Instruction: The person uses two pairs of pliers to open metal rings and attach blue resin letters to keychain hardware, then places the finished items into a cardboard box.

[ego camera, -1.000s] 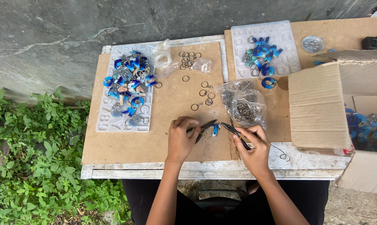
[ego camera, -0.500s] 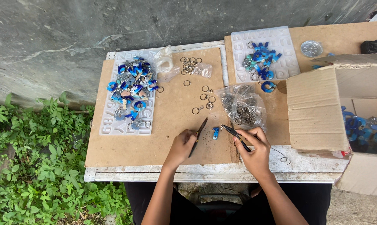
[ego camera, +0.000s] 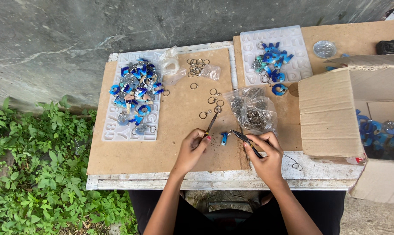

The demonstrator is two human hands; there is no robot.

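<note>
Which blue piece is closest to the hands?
The single small blue piece lying alone on the board between the left hand and right hand; the rest are heaped on trays.

blue letter charms (ego camera: 136, 93), brown board (ego camera: 179, 130), white mould (ego camera: 292, 45)

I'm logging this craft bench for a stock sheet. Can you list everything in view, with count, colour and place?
Letter moulds: two, white, far left and far right of bench.
Letter charms: many, blue, heaped on both moulds.
Small charm: one, blue, between the hands.
Split rings: many, metal, loose mid-board.
Bag of chains: one, clear, centre.
Cardboard box: one, brown, right, blue charms inside.
Boards: two, brown.
Plants: green, left ground.
Left hand: holds pliers.
Right hand: holds dark pliers.
</note>
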